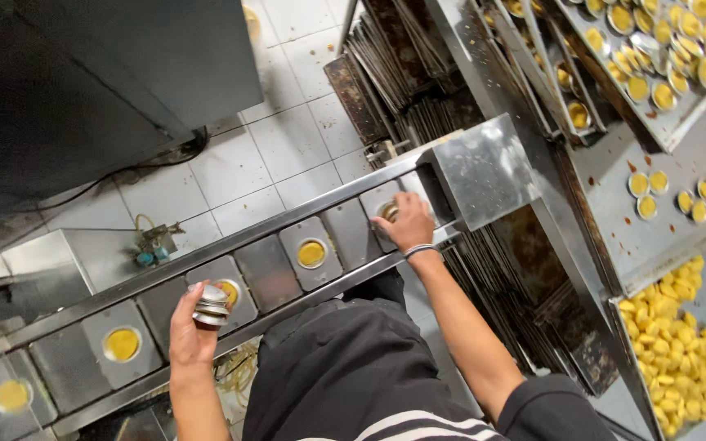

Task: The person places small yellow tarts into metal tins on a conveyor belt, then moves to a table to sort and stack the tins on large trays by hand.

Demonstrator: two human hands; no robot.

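Holding a short stack of small metal tart tins (210,305), the left hand (189,335) is clenched round them just above the conveyor (271,265), on its near side. Conveyor: a long steel track of square plates, running diagonally; several plates carry a round tin with yellow filling, one (311,254) at the middle, one (122,344) further down the conveyor's lower end. Right hand (406,226): palm down at the conveyor's upper end, fingers curled over a tin (388,211) seated in a plate, just before the steel hood (484,167) that covers the track; a bracelet sits on the wrist. Beyond the hood, away from the conveyor: baking trays (655,73) of filled tins, and a tray (684,351) heaped with yellow dough pieces. White tiled floor (288,147) lies on the conveyor's far side.
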